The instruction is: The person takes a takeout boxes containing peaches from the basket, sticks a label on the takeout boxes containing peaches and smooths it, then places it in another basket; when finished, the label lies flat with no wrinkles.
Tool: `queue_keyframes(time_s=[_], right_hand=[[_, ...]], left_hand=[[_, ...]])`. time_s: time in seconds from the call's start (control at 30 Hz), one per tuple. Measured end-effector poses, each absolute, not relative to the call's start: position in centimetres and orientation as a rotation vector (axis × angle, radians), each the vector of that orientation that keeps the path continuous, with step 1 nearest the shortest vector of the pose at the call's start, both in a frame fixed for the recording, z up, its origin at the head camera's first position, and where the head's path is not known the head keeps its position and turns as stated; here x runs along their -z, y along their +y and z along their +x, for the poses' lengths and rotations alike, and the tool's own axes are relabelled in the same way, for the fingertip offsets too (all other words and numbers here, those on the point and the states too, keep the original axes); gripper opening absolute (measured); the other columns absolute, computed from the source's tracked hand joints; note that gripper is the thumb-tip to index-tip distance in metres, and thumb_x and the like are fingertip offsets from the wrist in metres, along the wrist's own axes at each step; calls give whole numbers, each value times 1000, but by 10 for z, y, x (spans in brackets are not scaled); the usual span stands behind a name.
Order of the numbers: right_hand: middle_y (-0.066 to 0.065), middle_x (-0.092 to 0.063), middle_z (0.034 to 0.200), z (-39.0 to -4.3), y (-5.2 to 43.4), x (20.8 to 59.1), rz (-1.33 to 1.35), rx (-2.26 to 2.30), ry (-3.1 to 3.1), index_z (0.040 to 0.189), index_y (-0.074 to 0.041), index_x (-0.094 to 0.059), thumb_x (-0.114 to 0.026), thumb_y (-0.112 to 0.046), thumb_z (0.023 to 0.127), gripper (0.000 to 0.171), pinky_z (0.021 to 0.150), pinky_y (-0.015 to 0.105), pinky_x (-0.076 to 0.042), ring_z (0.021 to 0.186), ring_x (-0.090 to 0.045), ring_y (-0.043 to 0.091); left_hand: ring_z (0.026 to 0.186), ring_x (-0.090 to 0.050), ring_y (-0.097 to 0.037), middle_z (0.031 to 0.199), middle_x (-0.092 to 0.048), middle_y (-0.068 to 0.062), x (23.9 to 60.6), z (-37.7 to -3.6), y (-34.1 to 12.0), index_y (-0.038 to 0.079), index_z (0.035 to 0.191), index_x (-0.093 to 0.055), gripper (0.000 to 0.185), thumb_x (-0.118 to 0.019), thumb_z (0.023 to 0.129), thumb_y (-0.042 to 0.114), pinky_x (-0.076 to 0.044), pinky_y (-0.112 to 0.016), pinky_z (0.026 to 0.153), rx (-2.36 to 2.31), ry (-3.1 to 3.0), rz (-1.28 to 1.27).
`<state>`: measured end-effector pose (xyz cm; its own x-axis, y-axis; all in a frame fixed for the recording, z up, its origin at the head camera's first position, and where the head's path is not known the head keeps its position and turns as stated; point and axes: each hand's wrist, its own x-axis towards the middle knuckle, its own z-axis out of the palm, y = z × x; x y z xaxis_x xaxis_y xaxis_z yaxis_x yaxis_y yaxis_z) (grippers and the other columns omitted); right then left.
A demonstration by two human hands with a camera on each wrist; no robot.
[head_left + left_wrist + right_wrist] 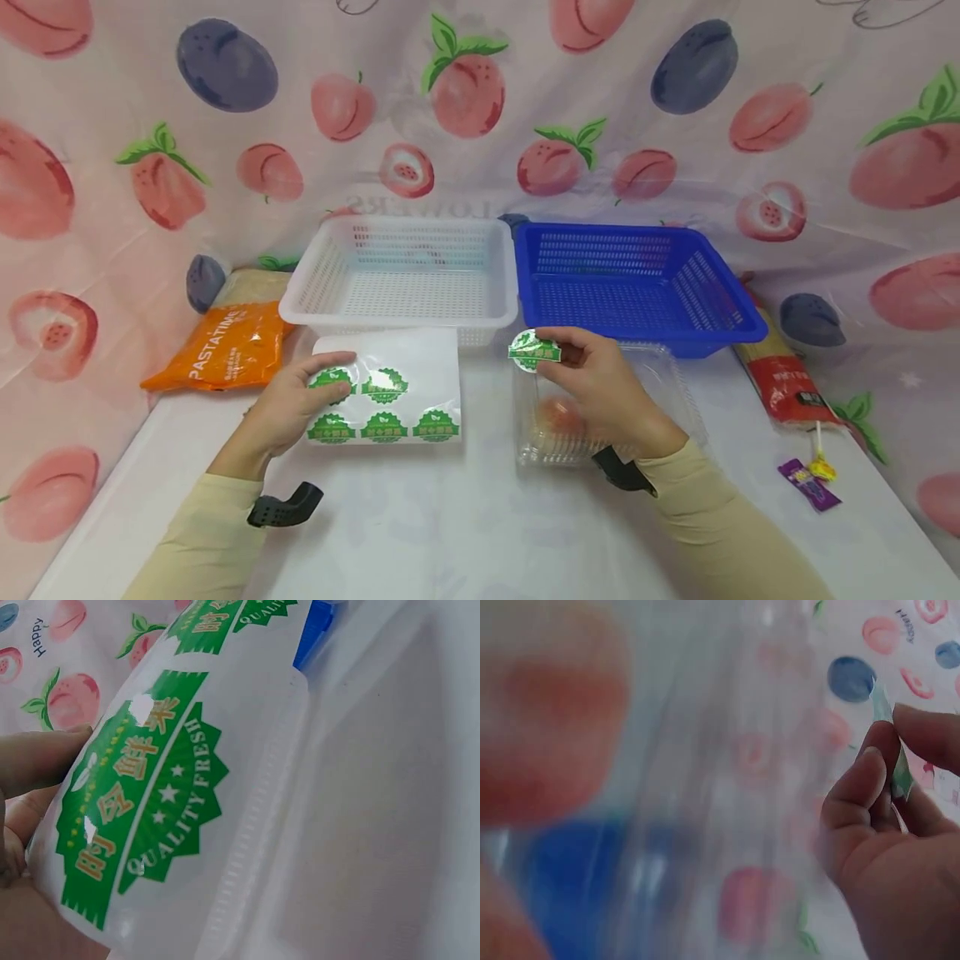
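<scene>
Head view: the left hand [288, 404] presses flat fingers on the sticker sheet [390, 387] at 9 o'clock of the clear plastic box [675, 392]. The right hand [600, 383] pinches a green sticker [534, 350] above the box's 10 o'clock corner. A white basket [405, 279] and a blue basket [630, 283] stand at 12 o'clock.

Left wrist view: fingers [37, 761] lie on the sheet [255, 787] at 9 o'clock.

Right wrist view: thumb and fingers [870, 776] pinch the sticker [892, 742] edge-on at 3 o'clock.
</scene>
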<state>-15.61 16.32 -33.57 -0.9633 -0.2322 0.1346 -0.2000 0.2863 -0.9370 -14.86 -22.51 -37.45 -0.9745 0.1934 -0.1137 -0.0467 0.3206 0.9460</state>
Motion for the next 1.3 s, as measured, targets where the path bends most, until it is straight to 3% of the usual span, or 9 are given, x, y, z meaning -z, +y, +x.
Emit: queue_keyframes(time_s=[0.2,0.4,0.5,0.6,0.8,1.0,1.17,1.3], right_hand=[[17,-66,111,-152,192,338,-332,1644,2673,132,4,-60,-72,-2,89,45,73,20,-54,90,-64,20],[11,-59,91,-150,213,340,-296,1492,2821,129,1,-64,-74,-7,89,43,55,21,-45,80,-55,22],[9,-56,85,-149,221,341,-269,1423,2850,128,1,-64,-74,-8,89,42,52,23,-42,77,-51,23],[9,-55,85,-147,227,341,-231,1378,2844,130,-1,-64,-74,-11,89,43,53,24,-42,77,-50,24],[10,-57,91,-143,234,342,-215,1335,2849,131,0,-62,-74,-12,89,45,57,25,-43,81,-50,24],[13,-61,100,-144,236,349,-226,1297,2876,130,2,-62,-74,-13,90,44,60,26,-46,84,-53,24],[13,-62,101,-147,238,357,-247,1246,2912,129,1,-63,-73,-14,91,41,63,29,-49,88,-58,27],[11,-61,97,-148,239,361,-251,1216,2920,128,0,-64,-73,-14,92,40,63,31,-49,88,-57,27]], left_hand=[[132,-35,-38,157,-27,-23,384,-151,-224,-2,145,-47,52,-65,98,12,-35,-52,111,-1706,2361,143],[131,-38,-37,156,-31,-23,391,-154,-222,0,144,-50,52,-66,97,14,-36,-51,110,-1685,2377,108],[129,-40,-37,155,-31,-23,394,-155,-222,0,144,-50,52,-66,97,14,-37,-51,109,-1669,2371,85],[128,-41,-36,156,-31,-23,397,-155,-221,1,145,-49,52,-65,98,14,-37,-50,110,-1657,2354,66],[114,-53,-32,152,-36,-22,402,-158,-221,3,146,-50,53,-66,98,18,-50,-30,95,-1647,2335,47],[122,-46,-34,156,-32,-23,407,-160,-222,3,146,-49,54,-66,97,17,-43,-41,105,-1628,2331,51],[117,-50,-33,155,-32,-24,411,-162,-219,5,148,-48,55,-66,98,17,-53,-26,88,-1618,2297,14],[114,-52,-31,155,-33,-24,413,-164,-217,6,148,-48,55,-65,98,18,-54,-24,82,-1612,2286,4]])
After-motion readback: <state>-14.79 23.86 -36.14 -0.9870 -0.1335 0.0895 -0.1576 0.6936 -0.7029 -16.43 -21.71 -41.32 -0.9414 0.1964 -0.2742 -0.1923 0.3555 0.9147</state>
